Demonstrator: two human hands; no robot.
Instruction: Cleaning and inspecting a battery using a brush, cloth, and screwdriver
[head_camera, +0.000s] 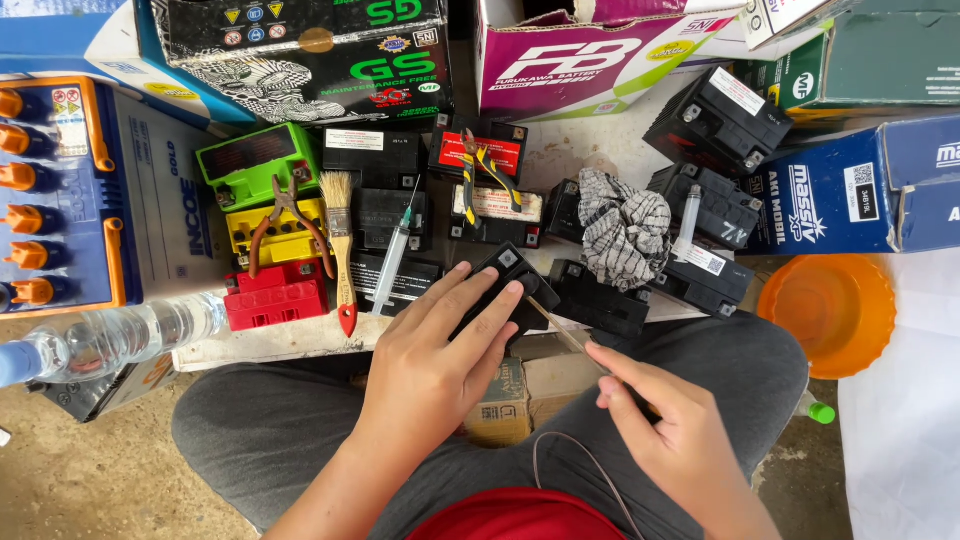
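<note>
My left hand (440, 360) lies flat over a small black battery (515, 275) that is tilted at the board's front edge, fingers wrapped on its top. My right hand (665, 425) pinches a thin metal rod (560, 330) whose tip touches the battery's lower right corner. A thin wire (590, 460) curls over my lap below the right hand. I sit cross-legged in grey trousers, knees either side of a brown cardboard box (525, 385).
Around lie several small batteries, black (715, 120), green (255, 160), yellow and red (275, 295), pliers (285, 220), a paintbrush (340, 250), syringes (392, 262), a checked rag (625, 235), yellow-handled pliers (485, 165), an orange bowl (830, 310), a water bottle (110, 340) and cartons.
</note>
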